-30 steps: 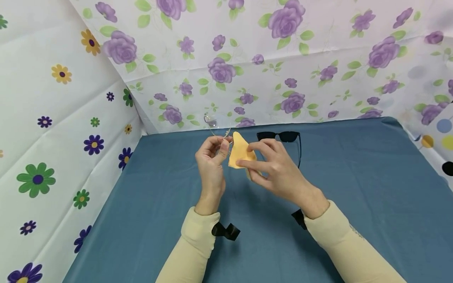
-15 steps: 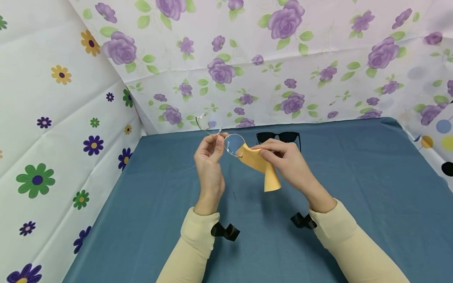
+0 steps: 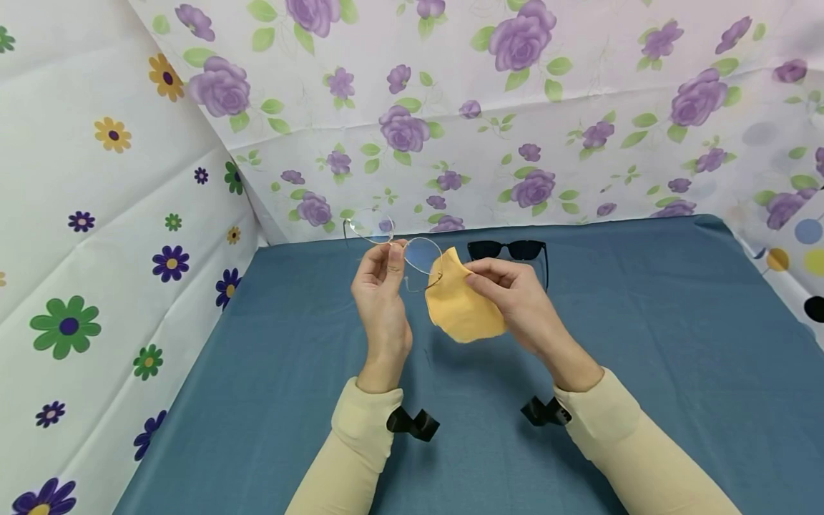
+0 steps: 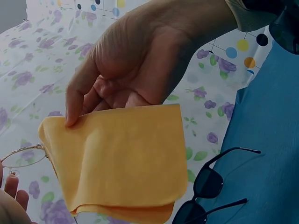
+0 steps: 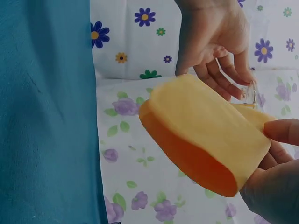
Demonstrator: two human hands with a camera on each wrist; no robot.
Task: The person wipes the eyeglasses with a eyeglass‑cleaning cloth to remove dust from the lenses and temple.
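Note:
Thin-rimmed eyeglasses (image 3: 422, 255) with round clear lenses are held up in the head view. My left hand (image 3: 383, 304) pinches them near the bridge between thumb and fingers. A yellow cleaning cloth (image 3: 462, 307) hangs from my right hand (image 3: 520, 302), gripped at its upper edge by thumb and fingertips. The cloth lies right at the outer side of the right-hand lens, by the hinge. In the left wrist view the cloth (image 4: 126, 161) hangs folded over, next to the rim of the glasses (image 4: 24, 150). From the right wrist, the cloth (image 5: 205, 128) partly hides my left hand (image 5: 217, 39).
Black sunglasses (image 3: 508, 249) rest at the back of the blue-covered table (image 3: 290, 372), behind my right hand. A floral backdrop (image 3: 450, 107) rises along the table's rear edge, and a flower-print sheet (image 3: 129, 250) stands on the left.
The cloth has come off the lens it covered a second ago, and now hangs spread out beside it. My right hand has shifted slightly; the glasses have turned and come into fuller view.

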